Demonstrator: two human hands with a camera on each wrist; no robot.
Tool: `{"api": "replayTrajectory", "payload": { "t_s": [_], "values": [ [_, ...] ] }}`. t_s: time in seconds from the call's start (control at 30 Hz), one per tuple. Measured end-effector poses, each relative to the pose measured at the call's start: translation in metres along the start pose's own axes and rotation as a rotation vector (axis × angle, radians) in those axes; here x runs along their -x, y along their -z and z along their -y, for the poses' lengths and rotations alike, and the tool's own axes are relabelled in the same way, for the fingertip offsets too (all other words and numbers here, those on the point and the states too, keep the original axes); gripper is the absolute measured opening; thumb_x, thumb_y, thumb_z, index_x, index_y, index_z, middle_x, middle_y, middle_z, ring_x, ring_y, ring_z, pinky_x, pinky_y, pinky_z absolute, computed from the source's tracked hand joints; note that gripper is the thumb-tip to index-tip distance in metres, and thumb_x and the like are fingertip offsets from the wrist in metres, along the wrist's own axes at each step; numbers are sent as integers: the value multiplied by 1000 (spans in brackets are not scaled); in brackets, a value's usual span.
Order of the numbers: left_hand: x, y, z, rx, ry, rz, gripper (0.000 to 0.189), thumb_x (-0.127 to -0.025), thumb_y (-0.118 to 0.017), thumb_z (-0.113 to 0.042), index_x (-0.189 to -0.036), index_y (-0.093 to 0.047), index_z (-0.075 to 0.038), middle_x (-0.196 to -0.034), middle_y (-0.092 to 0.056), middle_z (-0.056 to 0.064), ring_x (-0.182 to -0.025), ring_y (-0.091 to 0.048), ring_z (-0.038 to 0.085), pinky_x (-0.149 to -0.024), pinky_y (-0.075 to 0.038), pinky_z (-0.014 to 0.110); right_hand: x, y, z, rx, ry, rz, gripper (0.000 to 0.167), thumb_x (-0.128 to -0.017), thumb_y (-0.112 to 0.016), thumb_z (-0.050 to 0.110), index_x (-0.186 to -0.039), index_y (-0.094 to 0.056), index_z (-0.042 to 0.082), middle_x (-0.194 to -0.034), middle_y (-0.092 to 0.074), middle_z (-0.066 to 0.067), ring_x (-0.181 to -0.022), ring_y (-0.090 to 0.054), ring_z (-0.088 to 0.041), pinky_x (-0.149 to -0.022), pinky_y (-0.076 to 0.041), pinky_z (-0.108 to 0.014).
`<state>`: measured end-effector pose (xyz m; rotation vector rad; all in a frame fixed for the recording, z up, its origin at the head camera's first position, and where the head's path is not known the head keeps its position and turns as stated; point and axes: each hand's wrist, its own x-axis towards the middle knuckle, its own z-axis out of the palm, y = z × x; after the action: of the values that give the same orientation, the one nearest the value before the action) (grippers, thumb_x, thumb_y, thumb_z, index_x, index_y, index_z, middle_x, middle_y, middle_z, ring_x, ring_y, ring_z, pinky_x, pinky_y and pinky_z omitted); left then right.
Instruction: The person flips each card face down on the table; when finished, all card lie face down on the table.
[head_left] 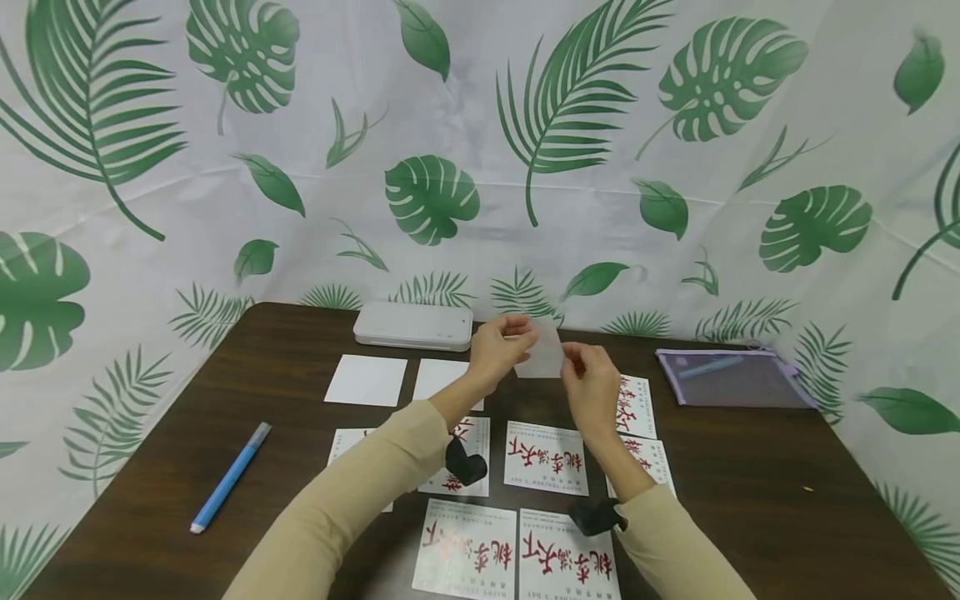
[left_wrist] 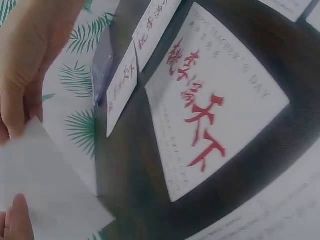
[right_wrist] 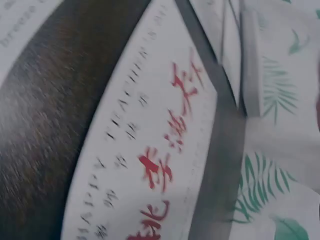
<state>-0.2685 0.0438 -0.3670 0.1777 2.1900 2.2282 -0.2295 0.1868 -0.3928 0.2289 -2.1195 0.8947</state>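
Observation:
A thin white sheet of paper (head_left: 543, 354) is held upright above the back of the table. My left hand (head_left: 497, 353) pinches its left side, and my right hand (head_left: 590, 390) grips its right edge between thumb and fingers. In the left wrist view the same white sheet (left_wrist: 47, 182) spans from the right hand (left_wrist: 30, 70) down to the left thumb (left_wrist: 21, 220). Below the hands lies a printed card (head_left: 546, 458) with red Chinese characters. The right wrist view shows a printed card (right_wrist: 145, 130) close up, but neither hand on the sheet.
More red-lettered cards lie in front (head_left: 465, 546) and at right (head_left: 637, 404), some behind my forearms. Blank white squares (head_left: 366, 381) lie at back left, near a white flat case (head_left: 412, 325). A blue marker (head_left: 230, 477) is at left, a purple mesh pouch (head_left: 735, 379) at right.

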Motion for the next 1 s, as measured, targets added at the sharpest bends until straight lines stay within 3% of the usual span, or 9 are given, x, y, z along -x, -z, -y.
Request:
{"api": "replayTrajectory", "payload": {
  "t_s": [0.17, 0.33, 0.53, 0.7, 0.8, 1.0],
  "values": [
    [2, 6, 11, -18, 26, -100, 30, -84, -67, -3, -113, -62, 1, -107, -64, 16, -95, -65, 26, -72, -56, 26, -3, 8, -7, -63, -191, -10, 12, -79, -61, -7, -88, -69, -4, -77, -65, -15, -69, -60, -20, -59, -37, -4],
    [9, 11, 27, -169, 38, -188, 33, -80, -71, -4, -112, -62, -1, -108, -66, 14, -96, -64, 27, -78, -54, 29, -3, 11, -12, -133, -432, 29, 14, -80, -60, -3, -90, -70, -2, -76, -65, -14, -64, -52, -4, -54, -37, -7],
    [13, 14, 42, -235, 64, -181, 32, -77, -73, -2, -109, -66, -3, -97, -69, 12, -89, -66, 24, -72, -55, 26, 0, 8, -19, -280, -618, 96, 17, -81, -58, -3, -95, -68, -5, -73, -59, -2, -59, -48, -2, -51, -40, -12],
    [15, 17, 49, -397, 0, -172, 28, -75, -75, -4, -103, -70, -6, -87, -71, 7, -84, -65, 20, -70, -53, 26, 4, 4, -28, -251, -672, 185, 20, -81, -58, -4, -99, -67, -6, -77, -60, -6, -60, -50, -1, -53, -45, -12],
    [17, 20, 51, -502, -27, -141, 27, -75, -76, -6, -101, -71, -5, -86, -72, 6, -85, -65, 20, -74, -51, 30, 7, 1, -33, -203, -661, 242, 22, -80, -58, -5, -99, -67, -8, -77, -62, -11, -59, -50, -1, -53, -47, -12],
    [23, 28, 54, -622, -35, -50, 26, -75, -77, -7, -99, -72, -1, -86, -72, 7, -82, -67, 20, -77, -51, 35, 14, -3, -41, -51, -593, 368, 17, -79, -65, -2, -96, -69, -6, -73, -65, -12, -55, -54, -4, -52, -45, -16]
  ]
}}
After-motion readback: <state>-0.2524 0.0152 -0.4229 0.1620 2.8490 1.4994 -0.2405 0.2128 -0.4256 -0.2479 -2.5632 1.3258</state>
